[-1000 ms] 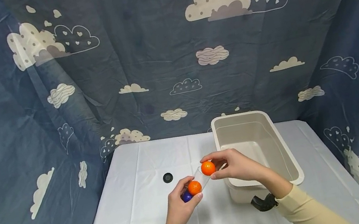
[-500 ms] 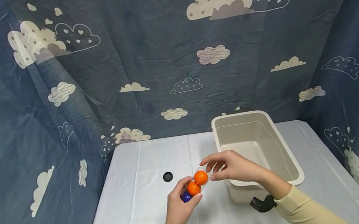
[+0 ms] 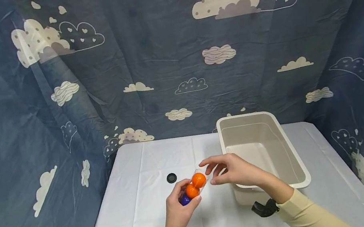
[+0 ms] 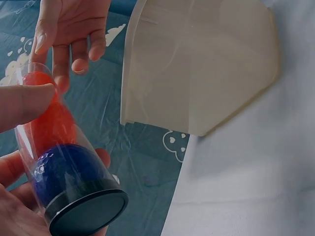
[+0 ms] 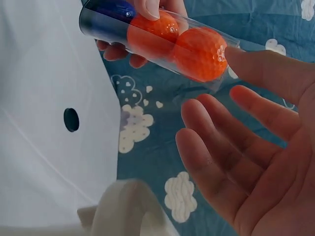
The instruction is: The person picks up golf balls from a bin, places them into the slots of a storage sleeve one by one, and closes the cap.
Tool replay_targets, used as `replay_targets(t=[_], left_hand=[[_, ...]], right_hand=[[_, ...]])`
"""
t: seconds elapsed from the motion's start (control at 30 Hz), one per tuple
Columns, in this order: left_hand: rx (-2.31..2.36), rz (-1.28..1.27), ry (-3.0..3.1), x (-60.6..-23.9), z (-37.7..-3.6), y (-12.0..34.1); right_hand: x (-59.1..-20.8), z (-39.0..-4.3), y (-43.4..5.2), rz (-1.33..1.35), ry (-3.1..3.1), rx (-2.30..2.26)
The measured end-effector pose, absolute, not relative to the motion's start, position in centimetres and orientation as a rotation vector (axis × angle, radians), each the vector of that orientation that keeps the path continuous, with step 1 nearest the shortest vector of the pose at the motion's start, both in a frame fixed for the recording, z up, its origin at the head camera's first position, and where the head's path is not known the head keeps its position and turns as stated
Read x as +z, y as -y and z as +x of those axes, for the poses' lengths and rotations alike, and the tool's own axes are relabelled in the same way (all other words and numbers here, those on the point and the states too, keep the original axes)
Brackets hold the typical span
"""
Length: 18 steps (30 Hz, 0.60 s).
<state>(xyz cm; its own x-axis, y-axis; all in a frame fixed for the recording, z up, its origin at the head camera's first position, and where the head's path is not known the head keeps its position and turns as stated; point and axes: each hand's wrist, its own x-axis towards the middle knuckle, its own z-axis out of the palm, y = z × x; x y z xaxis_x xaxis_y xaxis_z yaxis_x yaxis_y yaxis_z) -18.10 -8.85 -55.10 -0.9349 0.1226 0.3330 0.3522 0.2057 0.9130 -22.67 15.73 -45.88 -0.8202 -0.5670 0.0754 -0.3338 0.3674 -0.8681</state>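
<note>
A clear plastic tube [image 5: 167,64] with a black end cap [image 4: 88,214] holds three dimpled golf balls in a row. At the capped end sits the blue golf ball [image 4: 69,172], then one orange golf ball [image 5: 152,35], then another orange golf ball [image 5: 201,54] by the uncapped mouth. My left hand [image 3: 180,207] grips the tube, thumb across its side. Beside the tube's mouth is my right hand [image 3: 233,169], fingers loosely spread and holding nothing. Whether its thumb touches the tube I cannot tell.
A beige plastic bin [image 3: 270,191] stands on the right of the white-covered table [image 3: 149,216], under my right forearm. A loose black cap [image 3: 171,178] lies on the table, left of the tube. Dark blue cloud-print cloth [image 3: 142,55] surrounds the table.
My right hand has let go of the second orange golf ball, which has slid into the tube against the other one. Both hands and the tube have shifted slightly left.
</note>
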Motion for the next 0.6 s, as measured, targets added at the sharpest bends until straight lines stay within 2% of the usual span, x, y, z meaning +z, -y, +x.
replay_targets(t=[0.27, 0.6], left_hand=[[-1.784, -0.426, 2.212, -54.8, -17.9, 10.6], [-1.75, -0.362, 2.194, -54.7, -17.6, 12.4]], right_hand=[[-47.0, -22.7, -13.7, -0.768, -2.433, -1.458], [-50.5, -23.4, -9.8, -0.613, -2.559, -1.499]])
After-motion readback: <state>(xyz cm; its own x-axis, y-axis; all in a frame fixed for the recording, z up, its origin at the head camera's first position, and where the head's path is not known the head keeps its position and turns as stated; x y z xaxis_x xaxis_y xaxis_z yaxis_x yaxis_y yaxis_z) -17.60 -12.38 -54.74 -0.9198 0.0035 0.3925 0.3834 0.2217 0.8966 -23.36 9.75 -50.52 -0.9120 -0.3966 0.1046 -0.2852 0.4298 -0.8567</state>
